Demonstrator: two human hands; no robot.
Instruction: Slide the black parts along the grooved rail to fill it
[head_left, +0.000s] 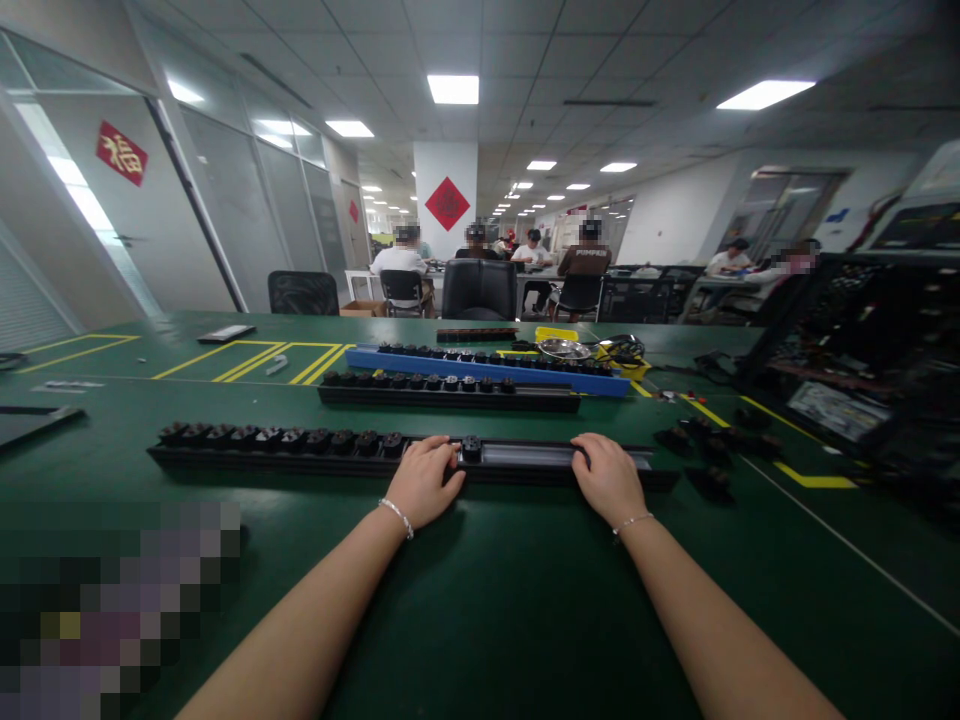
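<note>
A long black rail [525,457] lies crosswise on the green table in front of me. Black socket-like modules [292,440] fill its left part in a row, and one separate module [471,449] sits in the channel between my hands. My left hand [426,480] is closed over the rail just left of that module, thumb on the near side; some fingertips are hidden. Farther right, my right hand [609,480] grips the rail with its fingers curled over it. The channel between the lone module and my right hand shows a light inner surface.
Behind lie a second black rail [450,396] with modules and a blue rail [487,372]. Loose black modules [705,440] are scattered at right, beside a dark equipment rack [847,350]. A metal dish [564,349] stands farther back. People sit at tables beyond.
</note>
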